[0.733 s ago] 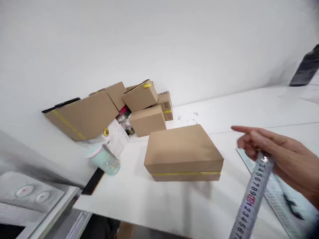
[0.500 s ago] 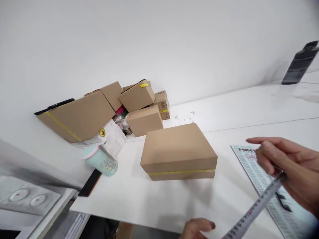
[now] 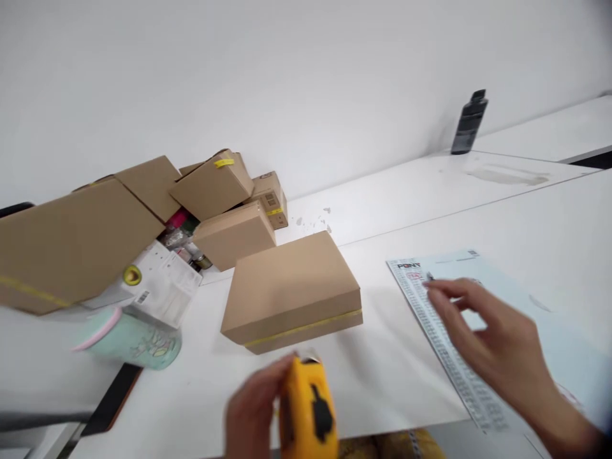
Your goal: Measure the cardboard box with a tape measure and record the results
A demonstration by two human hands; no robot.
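My left hand point(image 3: 255, 405) is wrapped round a yellow tape measure point(image 3: 310, 408) with a black mark on its side, close in front of the cardboard box point(image 3: 291, 293). The blade is no longer drawn out; only a metal bit shows at the top. My right hand point(image 3: 488, 344) is over a pale blue printed mat point(image 3: 516, 299) marked "PONY". Its thumb and index finger are pinched together, with a small dark tip point(image 3: 429, 276) showing at them, too small to name. A strip of yellow runs along the box's lower side.
Several cardboard boxes point(image 3: 210, 188) are stacked at the back left, beside a white box point(image 3: 167, 287) with a tape roll point(image 3: 132, 275). A mint cup point(image 3: 138, 341) lies tilted at the left table edge. A dark bottle point(image 3: 469, 124) stands by the wall.
The tape measure's blade has gone back in and my right hand has let go of its end. My left hand has risen into view with the case. The view has turned right.
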